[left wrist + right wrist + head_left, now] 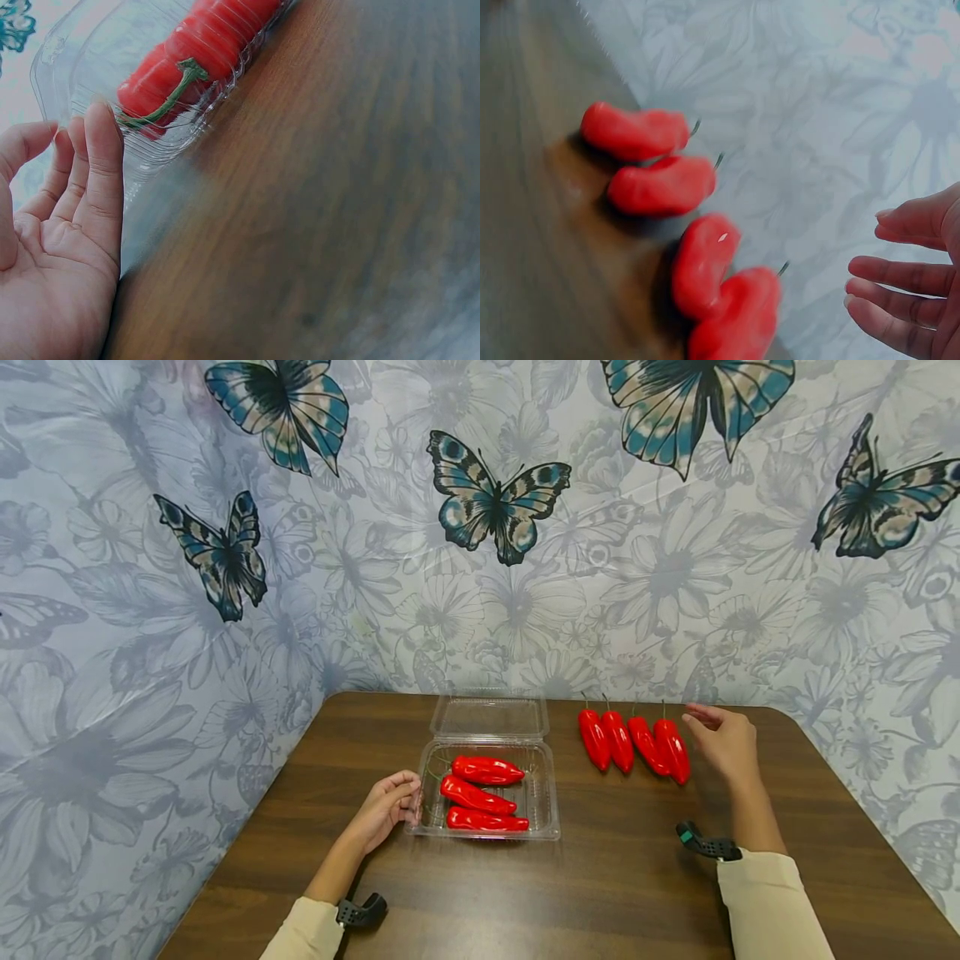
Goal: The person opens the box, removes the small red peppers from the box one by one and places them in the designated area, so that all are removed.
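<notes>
A clear plastic clamshell container [553,793] sits on the table with its lid [489,714] folded back. Three red peppers lie in it, one above another: a top pepper [487,770], a middle pepper [477,795] and a bottom pepper [487,820]. My left hand [390,806] holds the container's left rim between thumb and fingertips; a green pepper stem [171,99] shows through the plastic there. Several more red peppers lie in a row to the right. Just right of the last pepper [671,750], my right hand [723,743] hovers with relaxed fingers [900,277], holding nothing.
The brown wooden table [600,877] ends at a wall covering [645,610] with butterflies and flowers, close behind the lid and the pepper row. Dark straps circle the left wrist [362,910] and the right wrist [708,843].
</notes>
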`<state>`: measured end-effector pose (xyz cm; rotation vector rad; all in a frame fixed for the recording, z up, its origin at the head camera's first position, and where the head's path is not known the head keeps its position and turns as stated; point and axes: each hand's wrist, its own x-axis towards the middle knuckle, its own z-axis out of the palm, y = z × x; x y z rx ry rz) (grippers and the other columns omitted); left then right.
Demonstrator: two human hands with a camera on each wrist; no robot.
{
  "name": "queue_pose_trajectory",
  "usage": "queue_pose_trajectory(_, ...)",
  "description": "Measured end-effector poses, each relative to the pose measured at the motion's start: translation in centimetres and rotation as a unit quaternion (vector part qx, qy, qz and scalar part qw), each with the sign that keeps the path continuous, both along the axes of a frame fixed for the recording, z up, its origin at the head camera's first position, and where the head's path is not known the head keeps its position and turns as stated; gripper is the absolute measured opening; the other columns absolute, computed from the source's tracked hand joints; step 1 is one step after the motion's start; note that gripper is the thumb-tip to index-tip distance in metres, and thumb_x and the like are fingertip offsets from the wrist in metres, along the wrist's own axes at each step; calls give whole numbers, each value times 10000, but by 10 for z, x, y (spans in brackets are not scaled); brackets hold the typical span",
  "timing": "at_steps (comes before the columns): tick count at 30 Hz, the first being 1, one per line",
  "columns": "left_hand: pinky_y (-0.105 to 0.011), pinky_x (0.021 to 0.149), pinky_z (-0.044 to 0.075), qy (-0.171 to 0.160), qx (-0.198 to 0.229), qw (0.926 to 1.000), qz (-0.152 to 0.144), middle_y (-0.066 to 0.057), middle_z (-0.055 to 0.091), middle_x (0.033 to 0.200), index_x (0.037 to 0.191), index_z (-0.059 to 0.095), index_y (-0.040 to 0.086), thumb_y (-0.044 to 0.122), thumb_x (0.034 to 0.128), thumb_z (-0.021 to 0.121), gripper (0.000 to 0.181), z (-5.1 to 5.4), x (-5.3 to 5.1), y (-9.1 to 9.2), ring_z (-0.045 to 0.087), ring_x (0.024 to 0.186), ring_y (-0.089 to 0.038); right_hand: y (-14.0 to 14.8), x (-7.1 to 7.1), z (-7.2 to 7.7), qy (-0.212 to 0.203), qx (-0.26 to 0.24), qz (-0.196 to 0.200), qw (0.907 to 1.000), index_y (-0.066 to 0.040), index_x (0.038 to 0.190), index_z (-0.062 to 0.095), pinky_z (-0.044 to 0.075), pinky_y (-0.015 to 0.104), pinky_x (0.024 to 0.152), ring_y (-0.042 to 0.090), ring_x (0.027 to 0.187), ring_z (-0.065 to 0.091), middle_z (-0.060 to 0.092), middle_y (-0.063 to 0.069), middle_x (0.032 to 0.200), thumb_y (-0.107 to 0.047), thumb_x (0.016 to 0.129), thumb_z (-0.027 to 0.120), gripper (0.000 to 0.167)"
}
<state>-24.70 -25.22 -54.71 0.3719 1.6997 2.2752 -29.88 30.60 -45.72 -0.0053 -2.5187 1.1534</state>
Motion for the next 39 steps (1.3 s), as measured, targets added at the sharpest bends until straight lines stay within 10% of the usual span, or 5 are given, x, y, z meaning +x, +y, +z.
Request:
queue_pose_trajectory(13,-257,581,575,31,37,10000,-34,-21,606,791,1040,566,38,69,1078,442,134,-6,1,2,643,638,-143,-39,13,41,1010,18,291,9945,-39,1244,716,446,35,678,-223,779,523,736,215,1077,-218,988,669,316)
queue_pose_trajectory(25,-263,586,579,-76,-60,10000,23,-25,609,792,1060,542,-5,76,1075,457,118,-3,1,1,640,633,-144,-69,23,54,1358,84,706,9882,-55,1239,723,432,124,561,-67,754,583,755,160,1030,-146,969,698,286)
queue_pose_trajectory(31,-261,583,580,-43,-49,10000,56,-18,606,790,1057,553,14,75,1076,454,118,-4,0,0,638,627,-137,-85,26,56,1327,256,971,9861,-75,1250,721,286,229,418,82,539,374,759,141,1011,-140,965,704,293)
queue_pose_trajectory(39,-262,583,580,-10,-109,9999,58,-19,599,784,1036,573,55,86,1072,467,116,-2,-2,-2,643,630,-138,-109,28,52,1210,514,1402,9814,-79,1271,708,267,254,411,20,516,348,766,102,1015,-120,955,713,319)
